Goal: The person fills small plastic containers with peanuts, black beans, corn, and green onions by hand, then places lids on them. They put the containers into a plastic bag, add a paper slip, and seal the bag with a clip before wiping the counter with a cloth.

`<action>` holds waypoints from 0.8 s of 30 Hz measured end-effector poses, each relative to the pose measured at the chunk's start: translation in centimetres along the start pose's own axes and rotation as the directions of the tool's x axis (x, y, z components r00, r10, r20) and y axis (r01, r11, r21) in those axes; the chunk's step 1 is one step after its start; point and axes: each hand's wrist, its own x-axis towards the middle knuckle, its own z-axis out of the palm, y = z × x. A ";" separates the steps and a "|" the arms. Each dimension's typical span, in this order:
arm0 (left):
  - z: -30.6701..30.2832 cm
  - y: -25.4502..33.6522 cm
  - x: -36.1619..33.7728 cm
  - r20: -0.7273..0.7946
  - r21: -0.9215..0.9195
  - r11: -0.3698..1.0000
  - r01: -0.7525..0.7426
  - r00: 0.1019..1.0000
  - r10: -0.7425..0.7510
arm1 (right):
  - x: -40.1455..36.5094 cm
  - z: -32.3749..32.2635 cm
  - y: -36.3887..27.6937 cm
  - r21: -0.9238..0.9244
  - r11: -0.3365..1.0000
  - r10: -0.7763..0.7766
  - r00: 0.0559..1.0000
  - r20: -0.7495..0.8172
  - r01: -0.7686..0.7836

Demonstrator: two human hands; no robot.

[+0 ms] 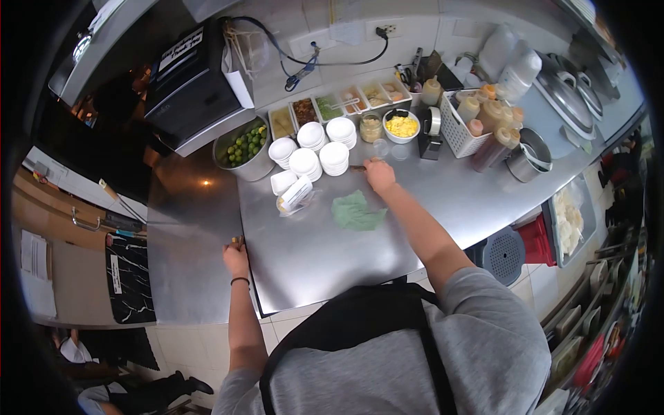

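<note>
Hands at steel desk, bowls and condiments beyond

Left hand (236,259): rests at the near edge of the desk (311,256), a dark band on its wrist. Fingers (237,243) are bent, with a small yellowish thing at their tips; whether they grip it cannot be told.

Green cloth (356,211): lies crumpled on the desk, mid-surface, just short of the right hand.

Right hand (379,174): arm stretched forward, fingers curled down. A thin brown stick (357,167) shows at them; whether they hold it cannot be told.

White bowls (312,148): several stacks, just left of the right hand.

Metal bowl of limes (242,149): left of the stacks.

Bowl of yellow food (401,126): behind the right hand.

Topping tubs (339,105): a row along the wall.

White basket (458,128): at far right, holds squeeze bottles.
</note>
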 end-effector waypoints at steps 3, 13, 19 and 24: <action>-0.1 -0.6 0.0 -0.015 -0.053 0.998 -0.015 1.000 0.014 | 0.0 -0.3 1.1 0.019 0.997 0.072 0.997 0.035 -0.073; 0.8 10.4 -4.6 0.712 -0.666 0.338 0.665 0.701 0.024 | -5.9 -6.2 -11.6 0.593 0.798 -0.309 0.919 0.246 0.109; 1.8 12.7 -4.5 0.683 -0.701 0.355 0.619 0.726 0.084 | -7.3 -4.8 -10.0 0.295 0.931 -0.232 0.973 0.015 0.217; 1.8 12.1 -6.2 0.661 -0.709 0.422 0.565 0.741 0.118 | -8.5 -5.0 -4.6 0.348 0.931 -0.174 0.974 0.148 0.113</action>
